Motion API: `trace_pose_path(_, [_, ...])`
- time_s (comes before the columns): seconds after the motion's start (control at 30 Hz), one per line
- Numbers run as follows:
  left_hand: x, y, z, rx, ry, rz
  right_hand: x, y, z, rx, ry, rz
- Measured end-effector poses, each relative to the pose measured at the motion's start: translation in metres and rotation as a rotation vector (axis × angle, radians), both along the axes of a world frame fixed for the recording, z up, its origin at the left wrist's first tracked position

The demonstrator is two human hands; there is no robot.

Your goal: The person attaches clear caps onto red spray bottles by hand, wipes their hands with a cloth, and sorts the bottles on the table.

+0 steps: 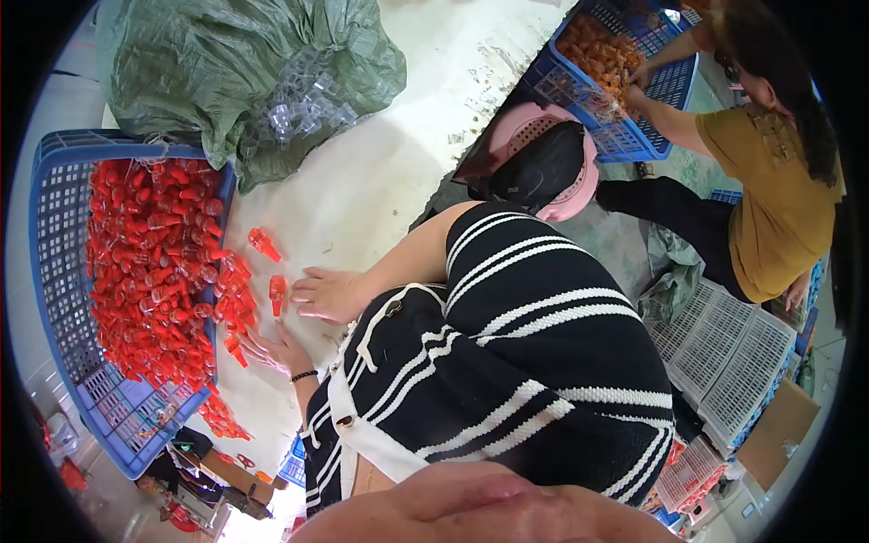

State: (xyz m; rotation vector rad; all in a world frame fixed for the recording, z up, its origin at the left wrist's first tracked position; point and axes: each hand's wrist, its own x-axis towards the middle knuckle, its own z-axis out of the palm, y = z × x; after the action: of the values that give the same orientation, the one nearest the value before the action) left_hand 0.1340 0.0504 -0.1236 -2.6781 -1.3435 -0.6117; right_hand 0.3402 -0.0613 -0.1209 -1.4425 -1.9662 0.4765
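My left hand [281, 351], with a dark bead bracelet at the wrist, lies low over the white tabletop, fingers stretched and apart. Its fingertips are close to a small red plastic piece [236, 351]; whether they touch it I cannot tell. To the right, my right hand [326, 294] rests palm down, fingers spread, holding nothing. Just off its fingertips lies another red piece with a clear end [277, 296]. A third single red piece [264, 244] is farther up the table. More of them form a loose pile [233, 294] against the basket.
A blue plastic basket [54, 262] heaped with red pieces stands at the left. Above it, a green sack [181, 72] holds clear plastic parts [303, 109]. At the right, a co-worker [769, 199] reaches into a blue crate of orange pieces [602, 54]. A pink stool [579, 190] stands between.
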Motion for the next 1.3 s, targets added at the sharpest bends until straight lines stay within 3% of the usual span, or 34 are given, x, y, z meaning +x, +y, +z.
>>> trace_pose_path(0.57, [-0.004,-0.001,0.004,0.040,-0.073,-0.077,-0.005,-0.004,0.013,-0.022,-0.161,-0.003])
trace_pose_path(1.3, [-0.011,0.002,0.008,0.055,-0.194,-0.087,-0.010,0.003,-0.001,0.017,-0.165,-0.018])
